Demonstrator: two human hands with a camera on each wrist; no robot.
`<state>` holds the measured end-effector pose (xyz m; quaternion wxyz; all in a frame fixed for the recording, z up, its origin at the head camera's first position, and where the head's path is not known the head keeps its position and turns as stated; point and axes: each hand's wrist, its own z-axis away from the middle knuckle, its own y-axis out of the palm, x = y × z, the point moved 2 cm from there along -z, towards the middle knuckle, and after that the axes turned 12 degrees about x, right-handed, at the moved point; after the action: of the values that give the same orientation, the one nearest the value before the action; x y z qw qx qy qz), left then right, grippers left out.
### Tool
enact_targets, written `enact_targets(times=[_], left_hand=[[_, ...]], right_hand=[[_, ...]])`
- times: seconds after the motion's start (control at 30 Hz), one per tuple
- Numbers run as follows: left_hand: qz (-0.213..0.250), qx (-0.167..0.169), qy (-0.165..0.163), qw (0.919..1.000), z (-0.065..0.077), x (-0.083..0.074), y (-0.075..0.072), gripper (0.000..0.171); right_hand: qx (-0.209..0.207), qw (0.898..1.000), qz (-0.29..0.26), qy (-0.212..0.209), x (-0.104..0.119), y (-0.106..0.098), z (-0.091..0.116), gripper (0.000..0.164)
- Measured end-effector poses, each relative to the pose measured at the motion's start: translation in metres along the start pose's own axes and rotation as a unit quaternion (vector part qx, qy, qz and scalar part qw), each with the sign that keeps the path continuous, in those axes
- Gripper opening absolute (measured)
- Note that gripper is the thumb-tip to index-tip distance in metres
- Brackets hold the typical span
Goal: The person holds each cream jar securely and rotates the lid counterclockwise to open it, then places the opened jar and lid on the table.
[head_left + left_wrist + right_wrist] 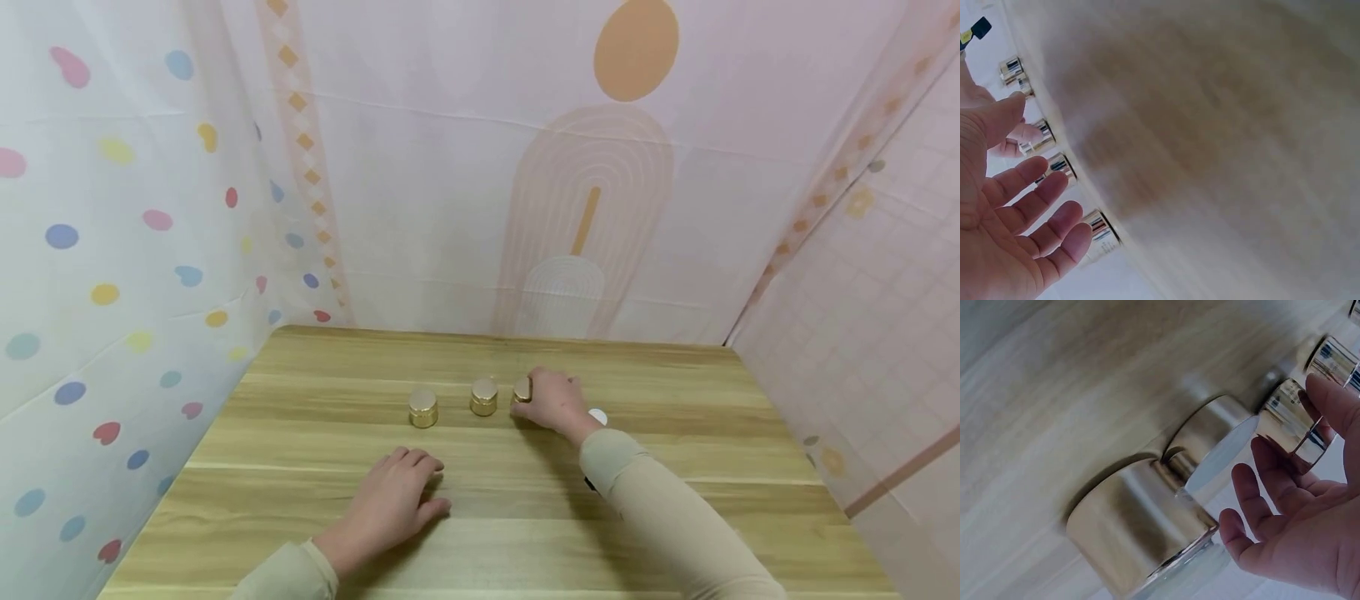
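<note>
My right hand (555,402) holds a small shiny gold jar (522,390) on the wooden table, thumb on one side and fingers on the other. Two similar gold jars stand upright to its left, a middle one (483,397) and a leftmost one (423,408). In the right wrist view, a larger gold container (1138,525) with a clear glassy part stands near a gold piece with a pale flat face (1225,453). My left hand (393,500) hovers low over the table, fingers relaxed, with nothing in it.
The wood-grain table (300,467) reaches back to a pale patterned curtain (420,208). A dotted curtain (142,250) hangs on the left and a checked one (870,317) on the right. A white round face (597,416) shows just beyond my right wrist.
</note>
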<state>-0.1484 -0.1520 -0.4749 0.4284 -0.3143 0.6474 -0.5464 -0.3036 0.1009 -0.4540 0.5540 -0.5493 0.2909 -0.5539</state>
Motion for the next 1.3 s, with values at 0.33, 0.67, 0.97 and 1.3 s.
enact_targets(times=[0.33,0.67,0.97,1.3], left_hand=[[0.046,0.004,-0.017,0.9988,-0.011,0.000,-0.005,0.048],[0.131,-0.036,-0.031,0.9902,-0.038,-0.020,-0.026,0.051],[0.222,-0.029,-0.016,0.9746,-0.060,-0.031,-0.027,0.050],[0.261,0.012,-0.002,0.9652,-0.062,-0.029,-0.029,0.024]], right_hand=[[-0.038,0.992,-0.100,-0.062,0.000,-0.003,0.025,0.046],[-0.062,0.971,-0.107,-0.206,0.017,0.005,0.063,0.039],[-0.041,0.955,-0.121,-0.267,0.036,0.017,0.074,0.038],[-0.028,0.953,-0.135,-0.268,0.036,0.020,0.078,0.037]])
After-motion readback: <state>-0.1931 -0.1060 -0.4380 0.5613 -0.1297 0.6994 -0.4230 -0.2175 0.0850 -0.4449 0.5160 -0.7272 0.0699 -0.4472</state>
